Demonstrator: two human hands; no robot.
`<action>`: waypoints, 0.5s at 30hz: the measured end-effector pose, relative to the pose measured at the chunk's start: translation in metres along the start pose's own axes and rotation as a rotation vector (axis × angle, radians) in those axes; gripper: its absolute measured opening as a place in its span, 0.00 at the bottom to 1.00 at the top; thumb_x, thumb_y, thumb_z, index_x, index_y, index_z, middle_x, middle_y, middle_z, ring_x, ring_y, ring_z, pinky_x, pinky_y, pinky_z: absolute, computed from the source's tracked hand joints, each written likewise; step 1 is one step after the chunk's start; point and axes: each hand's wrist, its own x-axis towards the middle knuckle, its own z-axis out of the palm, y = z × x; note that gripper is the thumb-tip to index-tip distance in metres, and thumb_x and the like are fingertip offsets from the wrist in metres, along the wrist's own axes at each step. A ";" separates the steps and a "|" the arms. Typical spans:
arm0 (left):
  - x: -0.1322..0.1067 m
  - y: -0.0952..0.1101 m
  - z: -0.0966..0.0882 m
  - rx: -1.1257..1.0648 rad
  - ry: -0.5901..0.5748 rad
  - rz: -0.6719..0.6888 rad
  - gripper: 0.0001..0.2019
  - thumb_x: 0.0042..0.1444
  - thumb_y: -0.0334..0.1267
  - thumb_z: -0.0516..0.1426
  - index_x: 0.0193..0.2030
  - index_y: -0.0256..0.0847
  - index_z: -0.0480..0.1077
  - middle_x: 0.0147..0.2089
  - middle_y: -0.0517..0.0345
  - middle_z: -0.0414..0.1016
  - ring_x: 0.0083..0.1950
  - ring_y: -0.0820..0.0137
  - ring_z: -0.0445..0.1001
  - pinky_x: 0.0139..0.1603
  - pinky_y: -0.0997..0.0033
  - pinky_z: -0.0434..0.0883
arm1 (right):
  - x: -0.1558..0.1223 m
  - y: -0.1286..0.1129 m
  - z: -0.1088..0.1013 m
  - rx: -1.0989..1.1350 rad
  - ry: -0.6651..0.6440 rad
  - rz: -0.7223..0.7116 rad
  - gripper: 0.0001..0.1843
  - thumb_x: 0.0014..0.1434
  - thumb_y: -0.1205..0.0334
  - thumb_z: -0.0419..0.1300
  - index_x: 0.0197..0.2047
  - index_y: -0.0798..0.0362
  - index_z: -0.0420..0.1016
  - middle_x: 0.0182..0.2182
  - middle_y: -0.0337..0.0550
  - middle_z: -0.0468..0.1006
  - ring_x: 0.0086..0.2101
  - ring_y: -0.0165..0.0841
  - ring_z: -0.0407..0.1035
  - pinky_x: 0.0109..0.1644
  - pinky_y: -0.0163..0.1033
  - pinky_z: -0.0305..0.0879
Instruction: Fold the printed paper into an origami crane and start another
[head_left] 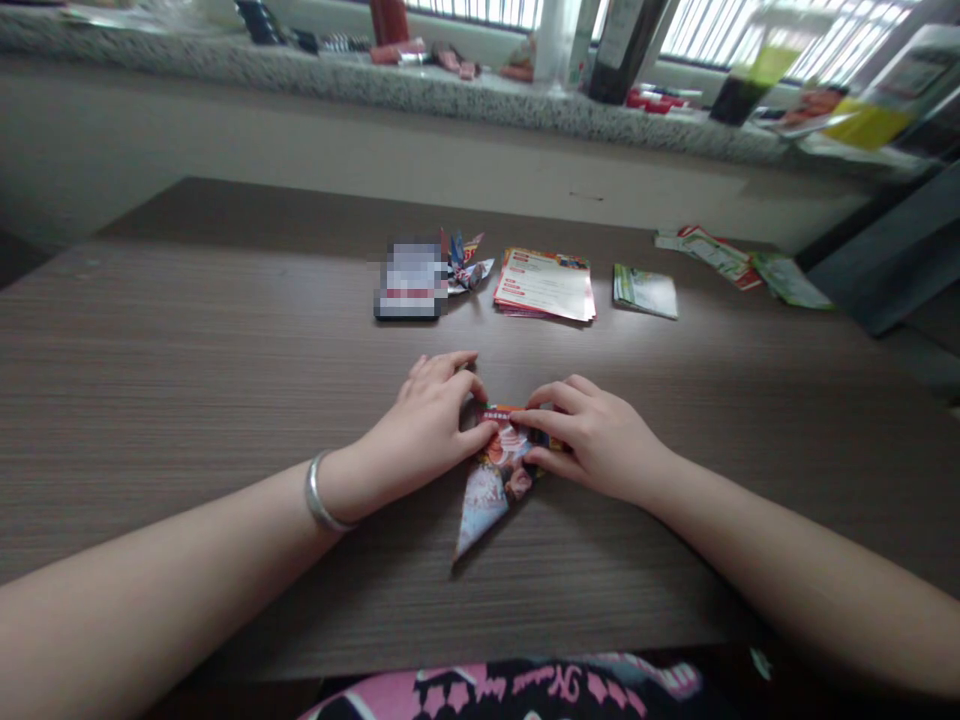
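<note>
Across the whole working area: brown wood-grain table (187,400), with a speckled grey stone sill (480,96) beyond its far edge, cluttered.

Left hand (442,408) and right hand (592,435) both work near the table's centre. Left: thumb on the paper's left side, index bent to its upper left corner, remaining fingers stretched forward past it. Right: index and thumb at the paper's right side, slightly apart, other fingers bunched behind the index. Can't tell if either hand truly pinches or only presses; undersides are hidden.

Workpiece: glossy multicoloured folded printed paper (484,498), on the table between the hands, long pale point aimed back at the person. Reads to me as a fold being lined up and flattened. To do it well: anchor with the left thumb, match edges before pressing, crease from the middle outward, keep that point sharp. Glossy stock probably springs back, so press firmly.

Beyond the hands: white-and-red stack of printed sheets (546,286), dark-edged rectangle with a pixelated top (409,282), small green-and-white stack of paper (646,292), spiky multicoloured folded paper piece (469,272).

Smallest: plain silver metal bangle (318,495), left wrist.
</note>
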 end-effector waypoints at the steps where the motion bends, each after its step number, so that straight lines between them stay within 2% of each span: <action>1: 0.001 0.000 0.000 -0.014 -0.001 -0.011 0.15 0.53 0.48 0.59 0.41 0.40 0.71 0.66 0.44 0.61 0.69 0.54 0.57 0.71 0.45 0.48 | 0.000 0.000 0.000 0.004 -0.001 0.000 0.24 0.65 0.46 0.53 0.58 0.46 0.73 0.48 0.49 0.75 0.44 0.40 0.66 0.46 0.46 0.68; 8: 0.005 -0.007 -0.001 -0.098 0.018 0.058 0.11 0.54 0.46 0.60 0.33 0.41 0.75 0.63 0.47 0.66 0.67 0.55 0.59 0.70 0.47 0.54 | 0.000 0.001 -0.001 0.046 0.011 0.010 0.21 0.64 0.49 0.55 0.56 0.49 0.75 0.47 0.49 0.75 0.44 0.40 0.66 0.48 0.46 0.67; 11: 0.004 -0.009 -0.002 -0.100 0.008 0.071 0.10 0.54 0.45 0.60 0.33 0.41 0.75 0.63 0.47 0.67 0.67 0.55 0.59 0.69 0.47 0.55 | -0.001 0.003 0.000 0.077 0.015 0.011 0.20 0.64 0.51 0.56 0.54 0.50 0.76 0.47 0.48 0.76 0.44 0.39 0.66 0.49 0.46 0.67; 15: 0.000 -0.003 -0.005 -0.052 -0.022 0.029 0.13 0.52 0.48 0.61 0.36 0.40 0.74 0.65 0.46 0.65 0.69 0.54 0.57 0.70 0.41 0.51 | -0.001 0.004 0.001 0.085 0.025 0.010 0.19 0.63 0.52 0.57 0.53 0.51 0.76 0.47 0.49 0.76 0.43 0.39 0.66 0.49 0.47 0.67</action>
